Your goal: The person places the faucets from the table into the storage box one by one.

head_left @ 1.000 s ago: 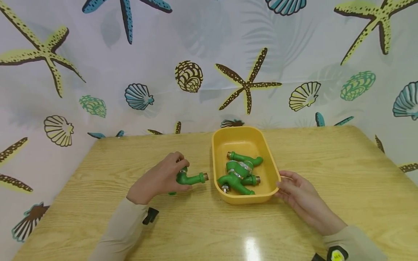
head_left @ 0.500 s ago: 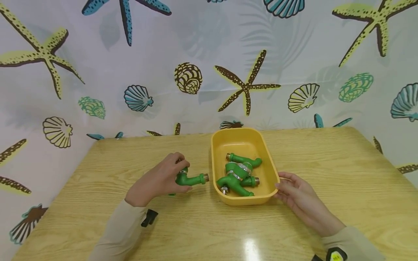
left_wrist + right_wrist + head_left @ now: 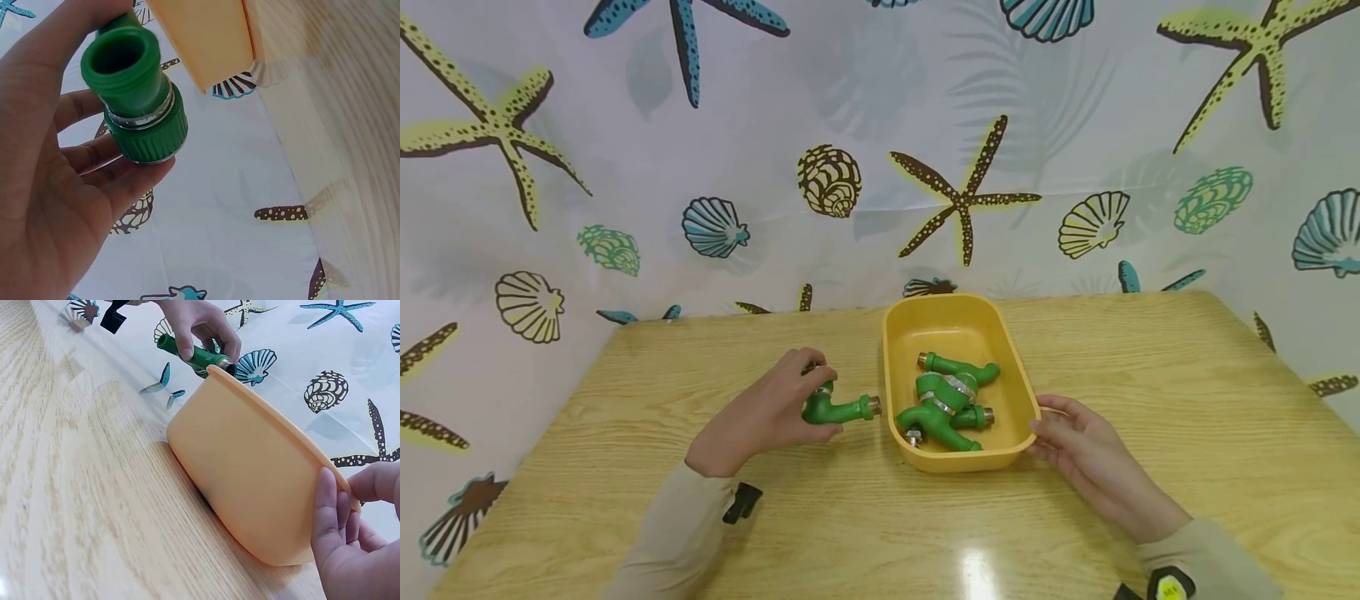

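My left hand [image 3: 760, 417] grips a green tap [image 3: 842, 411] with a brass threaded end, just left of the yellow plastic tub [image 3: 1015, 342]. The left wrist view shows the tap's open spout [image 3: 119, 59] facing the camera and its ribbed green collar [image 3: 156, 134] resting against the fingers. My right hand [image 3: 1097, 462] pinches the tub's near right rim, thumb on one side and fingers on the other, as the right wrist view also shows. Inside the tub lie several similar green taps [image 3: 943, 425], piled over one another, some with brass ends.
The tub stands on a wood-grain table [image 3: 850, 533]. Behind the table hangs a white cloth [image 3: 880, 108] printed with starfish and shells. A black strap end [image 3: 742, 502] sticks out from my left sleeve.
The head view has drifted slightly. A bit of green that showed under my left hand is now out of sight. Both hands keep the same hold.
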Tool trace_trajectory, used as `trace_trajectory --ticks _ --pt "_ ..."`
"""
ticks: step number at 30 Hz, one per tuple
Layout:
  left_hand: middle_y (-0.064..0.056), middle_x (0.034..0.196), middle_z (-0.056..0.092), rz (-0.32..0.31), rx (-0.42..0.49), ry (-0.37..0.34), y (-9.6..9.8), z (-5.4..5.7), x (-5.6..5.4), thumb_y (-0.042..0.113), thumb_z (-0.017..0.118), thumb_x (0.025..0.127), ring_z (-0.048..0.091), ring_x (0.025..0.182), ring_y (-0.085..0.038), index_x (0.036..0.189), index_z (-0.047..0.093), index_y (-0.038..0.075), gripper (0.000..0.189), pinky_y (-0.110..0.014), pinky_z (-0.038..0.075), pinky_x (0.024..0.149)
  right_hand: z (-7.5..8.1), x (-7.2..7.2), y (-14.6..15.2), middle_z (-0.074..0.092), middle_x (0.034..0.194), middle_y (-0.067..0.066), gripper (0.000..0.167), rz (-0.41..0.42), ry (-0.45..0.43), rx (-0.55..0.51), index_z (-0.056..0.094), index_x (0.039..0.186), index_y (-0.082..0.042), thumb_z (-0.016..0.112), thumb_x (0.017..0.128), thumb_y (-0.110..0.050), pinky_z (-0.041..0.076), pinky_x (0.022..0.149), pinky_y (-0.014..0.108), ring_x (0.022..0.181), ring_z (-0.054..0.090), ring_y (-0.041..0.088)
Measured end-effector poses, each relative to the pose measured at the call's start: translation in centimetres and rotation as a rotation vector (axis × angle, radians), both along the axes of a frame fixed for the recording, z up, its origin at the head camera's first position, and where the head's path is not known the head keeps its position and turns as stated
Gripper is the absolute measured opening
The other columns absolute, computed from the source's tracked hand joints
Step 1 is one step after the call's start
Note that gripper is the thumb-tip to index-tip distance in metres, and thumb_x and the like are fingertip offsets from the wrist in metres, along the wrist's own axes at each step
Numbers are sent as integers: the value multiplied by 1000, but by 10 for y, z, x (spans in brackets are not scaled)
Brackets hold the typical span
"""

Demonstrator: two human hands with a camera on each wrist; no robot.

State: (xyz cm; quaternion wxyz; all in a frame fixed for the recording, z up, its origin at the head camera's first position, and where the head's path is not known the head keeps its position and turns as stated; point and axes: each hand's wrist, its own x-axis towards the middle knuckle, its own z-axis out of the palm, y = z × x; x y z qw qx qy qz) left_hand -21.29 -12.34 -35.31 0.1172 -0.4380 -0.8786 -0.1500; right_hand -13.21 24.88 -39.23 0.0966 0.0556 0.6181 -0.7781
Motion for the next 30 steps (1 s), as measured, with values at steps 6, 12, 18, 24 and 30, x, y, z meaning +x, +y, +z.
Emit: trace_trajectory --ticks 6,12,18,24,30 --pt "-14 110 51 8 1 19 -1 1 -1 29 87 72 48 90 -21 106 63 3 50 -30 49 69 1 -1 0 57 105 7 41 4 5 -3 31 130 4 54 96 1 52 80 26 89 61 14" --pt "-12 109 51 4 -4 29 -1 2 -1 31 88 71 48 90 -21 105 63 5 50 -32 49 73 0 -1 0 56 105 6 43 4 4 3 30 131 5 53 96 1 52 81 26 89 61 14" --pt "-12 108 52 -1 3 20 -1 2 1 34 88 70 48 90 -20 104 63 6 50 -32 49 73 0 0 0 56 106 6 43 10 -4 -4 29 132 4 53 96 0 52 82 27 90 61 14" --pt "-12 108 52 -5 8 26 0 1 1 33 88 69 48 89 -20 104 64 6 51 -32 50 73 -1 1 0 55 106 7 43 10 0 -9 29 132 4 53 97 -1 52 81 27 90 61 14" --pt "-13 109 53 -12 14 46 1 1 1 33 89 69 50 91 -21 104 64 5 51 -32 51 73 0 0 1 55 107 7 45 10 1 -3 28 133 5 54 97 -1 52 81 27 90 61 14"
